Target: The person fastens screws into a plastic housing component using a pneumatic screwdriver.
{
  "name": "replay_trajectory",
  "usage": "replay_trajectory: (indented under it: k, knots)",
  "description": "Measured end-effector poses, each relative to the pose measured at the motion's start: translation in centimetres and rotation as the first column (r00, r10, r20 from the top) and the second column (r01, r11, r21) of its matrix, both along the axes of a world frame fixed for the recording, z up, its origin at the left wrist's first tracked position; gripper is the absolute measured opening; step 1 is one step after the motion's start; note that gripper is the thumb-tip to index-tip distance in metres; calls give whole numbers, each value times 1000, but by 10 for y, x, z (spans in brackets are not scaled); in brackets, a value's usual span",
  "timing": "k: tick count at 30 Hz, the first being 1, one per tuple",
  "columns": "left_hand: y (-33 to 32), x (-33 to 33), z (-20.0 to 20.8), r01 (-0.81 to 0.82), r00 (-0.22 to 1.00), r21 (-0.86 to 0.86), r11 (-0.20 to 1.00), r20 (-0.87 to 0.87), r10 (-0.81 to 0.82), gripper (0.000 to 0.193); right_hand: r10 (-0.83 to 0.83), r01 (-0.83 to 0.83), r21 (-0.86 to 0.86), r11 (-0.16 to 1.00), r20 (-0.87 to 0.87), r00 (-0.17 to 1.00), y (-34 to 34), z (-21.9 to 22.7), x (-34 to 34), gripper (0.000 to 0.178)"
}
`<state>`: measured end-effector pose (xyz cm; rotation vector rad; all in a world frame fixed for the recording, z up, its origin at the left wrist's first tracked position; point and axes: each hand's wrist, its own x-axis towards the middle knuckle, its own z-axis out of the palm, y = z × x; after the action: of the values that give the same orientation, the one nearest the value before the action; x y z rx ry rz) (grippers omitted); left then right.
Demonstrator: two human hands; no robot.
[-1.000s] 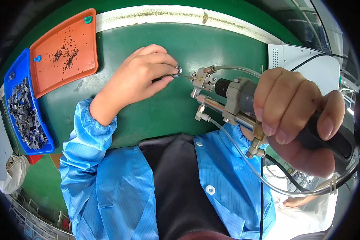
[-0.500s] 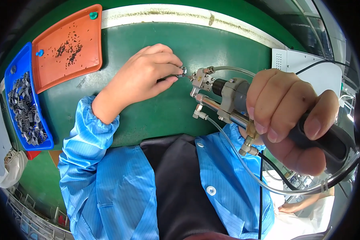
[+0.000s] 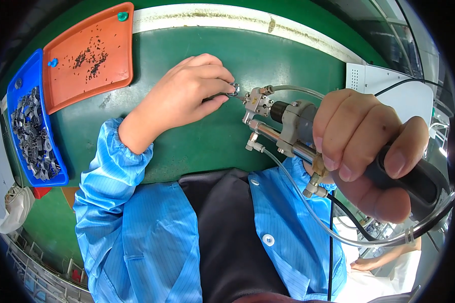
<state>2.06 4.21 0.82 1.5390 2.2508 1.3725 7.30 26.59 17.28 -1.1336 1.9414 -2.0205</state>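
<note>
My left hand (image 3: 187,93) rests over the green table, its fingertips closed on a small, dark, shiny part (image 3: 234,90) that they mostly cover. From the right, my right hand (image 3: 364,136) grips the black handle of a power screwdriver (image 3: 301,123) fitted with a metal nozzle head and hoses. The nozzle tip points left and comes right up to the small part; I cannot tell whether it touches. A clear hose (image 3: 298,90) runs from the head back under my right hand, and another thin tube loops below it.
At the far left lies an orange tray (image 3: 116,55) with scattered tiny black pieces and two knobs. A blue tray (image 3: 60,169) beside it holds many dark parts. A white box (image 3: 389,83) stands at the right, and another person's arm (image 3: 376,261) shows lower right.
The trays and table have shifted slightly in view. Both hands keep their grips, and the screwdriver's nozzle stays close to the small part.
</note>
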Motion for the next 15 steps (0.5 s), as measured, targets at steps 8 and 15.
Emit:
replay_trajectory:
  k: [8,15]
  knots:
    - [-1,0,-1,-5,1000,0,1000,-5,5,21,-74,76,-96,992,22,997,3,-14,9,42]
    - [-1,2,-2,-23,999,44,999,-25,24,16,67,-69,-133,989,-21,998,-5,-18,-9,40]
